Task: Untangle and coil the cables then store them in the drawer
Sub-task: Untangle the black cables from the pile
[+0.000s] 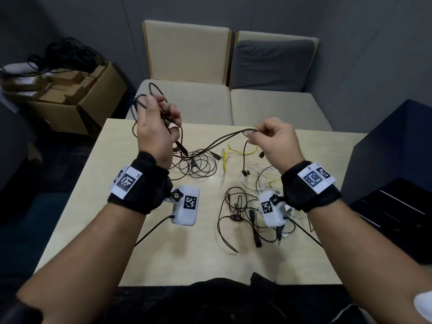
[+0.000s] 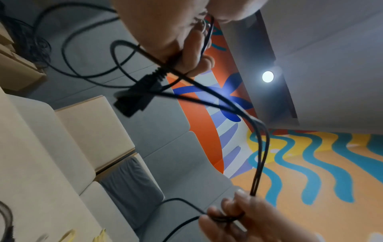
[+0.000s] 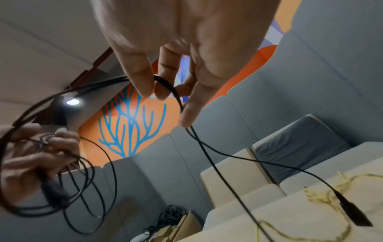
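My left hand (image 1: pixel 159 113) is raised over the table's far left and grips several loops of a thin black cable (image 1: pixel 224 137); a black plug (image 2: pixel 138 93) dangles below its fingers (image 2: pixel 190 54). The same cable runs right to my right hand (image 1: pixel 264 134), which pinches a doubled bend of it between thumb and fingertips (image 3: pixel 143 78). From there one strand drops to a black connector (image 3: pixel 352 211) by a yellow cable (image 1: pixel 233 152). More black cable (image 1: pixel 198 164) lies coiled loosely on the light wooden table (image 1: pixel 149 258).
A tangle of black and white cables (image 1: pixel 252 206) lies at the table's right near my right wrist. A dark cabinet (image 1: pixel 392 174) stands to the right. Two beige seats (image 1: pixel 187 99) face me beyond the table. A cardboard box (image 1: pixel 77 97) with cables sits at the left.
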The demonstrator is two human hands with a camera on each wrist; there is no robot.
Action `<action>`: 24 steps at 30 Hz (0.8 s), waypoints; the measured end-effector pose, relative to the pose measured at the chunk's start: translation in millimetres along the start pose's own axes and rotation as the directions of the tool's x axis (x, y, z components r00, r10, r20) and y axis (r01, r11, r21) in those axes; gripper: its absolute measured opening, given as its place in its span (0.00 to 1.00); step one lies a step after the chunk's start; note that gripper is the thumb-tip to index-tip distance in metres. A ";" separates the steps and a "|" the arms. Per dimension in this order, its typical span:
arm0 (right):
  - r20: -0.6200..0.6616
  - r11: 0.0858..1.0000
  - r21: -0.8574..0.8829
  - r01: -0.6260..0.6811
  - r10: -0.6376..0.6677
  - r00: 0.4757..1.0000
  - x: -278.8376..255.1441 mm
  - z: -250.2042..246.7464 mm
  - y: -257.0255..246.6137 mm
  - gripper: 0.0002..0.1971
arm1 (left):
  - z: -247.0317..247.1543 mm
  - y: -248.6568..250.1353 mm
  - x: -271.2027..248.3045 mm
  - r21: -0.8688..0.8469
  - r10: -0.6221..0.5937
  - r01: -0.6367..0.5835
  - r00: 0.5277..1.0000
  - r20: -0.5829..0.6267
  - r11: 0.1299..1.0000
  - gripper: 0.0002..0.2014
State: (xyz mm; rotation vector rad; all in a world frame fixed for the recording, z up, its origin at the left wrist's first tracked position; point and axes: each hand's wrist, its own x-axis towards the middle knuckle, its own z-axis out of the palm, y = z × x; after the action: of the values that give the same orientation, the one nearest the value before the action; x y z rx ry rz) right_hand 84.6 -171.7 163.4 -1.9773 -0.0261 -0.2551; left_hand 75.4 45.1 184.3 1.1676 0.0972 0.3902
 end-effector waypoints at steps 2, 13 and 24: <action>0.033 1.000 0.008 0.007 -0.007 0.999 -2.0 6.7 -0.5 0.12 | 0.8 5.4 -1.1 0.000 0.056 -0.056 0.998 0.022 0.998 0.11; 0.321 0.978 0.160 0.138 -0.183 0.929 -3.8 70.7 -18.8 0.07 | -34.3 -18.3 -18.3 0.487 -0.239 0.053 0.913 0.329 0.872 0.14; 0.625 0.967 -0.212 -0.139 0.243 0.742 -28.5 83.5 91.4 0.24 | -53.1 -108.1 -36.4 0.762 -0.511 0.214 0.842 0.174 0.611 0.19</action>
State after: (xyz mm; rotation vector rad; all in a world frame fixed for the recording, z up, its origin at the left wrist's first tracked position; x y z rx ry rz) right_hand 83.0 -130.7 43.1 -2.1121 -0.2560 0.5976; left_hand 53.8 42.9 60.4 1.9502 0.1631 -0.3090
